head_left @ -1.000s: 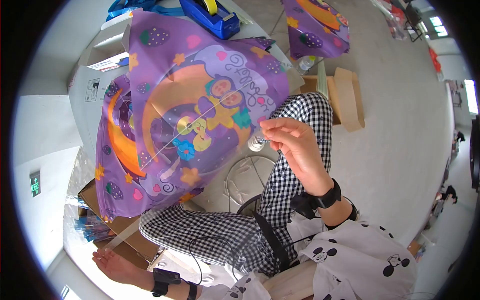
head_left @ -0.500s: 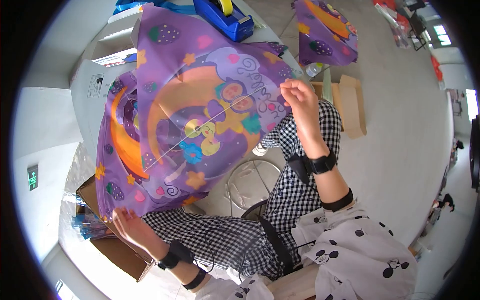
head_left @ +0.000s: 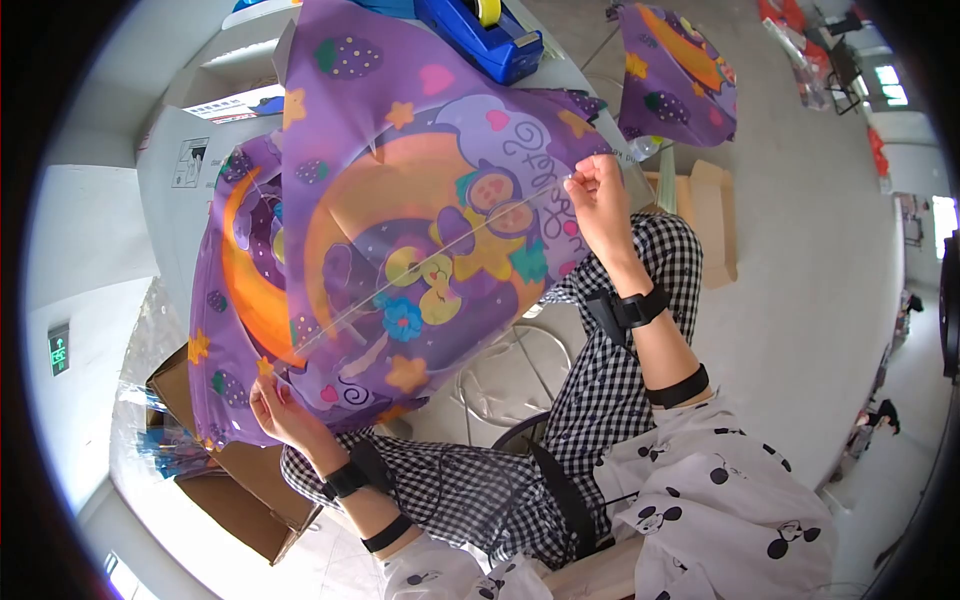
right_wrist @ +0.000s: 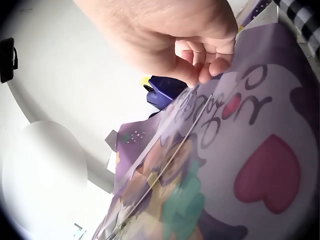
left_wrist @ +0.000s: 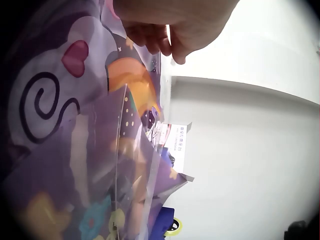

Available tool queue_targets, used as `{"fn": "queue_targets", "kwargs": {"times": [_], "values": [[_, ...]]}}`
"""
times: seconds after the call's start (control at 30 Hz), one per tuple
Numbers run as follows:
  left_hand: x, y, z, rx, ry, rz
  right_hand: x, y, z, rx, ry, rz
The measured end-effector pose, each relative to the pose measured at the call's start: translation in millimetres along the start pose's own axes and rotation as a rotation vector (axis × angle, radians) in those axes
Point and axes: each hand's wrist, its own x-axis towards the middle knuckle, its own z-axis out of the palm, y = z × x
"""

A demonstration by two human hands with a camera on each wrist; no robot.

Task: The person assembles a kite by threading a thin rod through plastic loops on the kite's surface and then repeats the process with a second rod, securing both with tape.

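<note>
A large purple printed sheet [head_left: 380, 180] with a moon, stars and strawberries spreads over the table, sagging toward the knees. A thin pale rod [right_wrist: 162, 164] crosses it diagonally. My right hand [head_left: 602, 212] is at the sheet's right side, its thumb and fingertips pinching the end of a clear strip of tape [right_wrist: 149, 146]. The strip runs down across the sheet, close alongside the rod. At the lower left edge, my left hand [head_left: 290, 418] has thumb and fingertips together on the strip's other end. In the left wrist view its fingers [left_wrist: 162, 46] curl just above the sheet.
A blue tape dispenser [head_left: 490, 45] stands at the table's back edge. Behind the sheet is an open carton [head_left: 245, 90]. Another purple printed sheet [head_left: 675, 75] hangs at the upper right. Cardboard boxes [head_left: 250, 500] [head_left: 712, 220] sit on the floor either side of the legs.
My left hand has risen from the lower left to the sheet's lower edge. My right hand has moved up from above the knee to the sheet's right side, stretching the tape across.
</note>
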Motion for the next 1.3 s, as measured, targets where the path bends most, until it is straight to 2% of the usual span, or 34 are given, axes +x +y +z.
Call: {"fn": "queue_targets", "kwargs": {"times": [0.13,0.23,0.43,0.6,1.0,1.13,1.23,1.3], "values": [[-2,-5,10,0.052,0.085,0.000,-1,5,4,0.021,0.025,-0.018],[-4,-5,14,0.044,0.107,0.000,-3,7,5,0.053,0.042,-0.107],[-1,-7,4,0.020,0.102,-0.015,-4,9,8,0.321,-0.089,-0.046],[-1,-7,6,0.006,0.143,-0.033,-5,15,13,0.316,-0.102,-0.049],[4,-12,4,0.007,0.098,-0.027,-2,16,12,0.332,-0.073,-0.033],[-1,-7,14,0.058,0.154,0.002,-1,20,12,0.297,-0.059,-0.027],[-7,1,28,0.102,0.158,0.056,1,31,10,0.188,-0.032,-0.134],[-7,-2,30,0.109,0.162,0.083,1,27,8,0.226,-0.042,-0.096]]}}
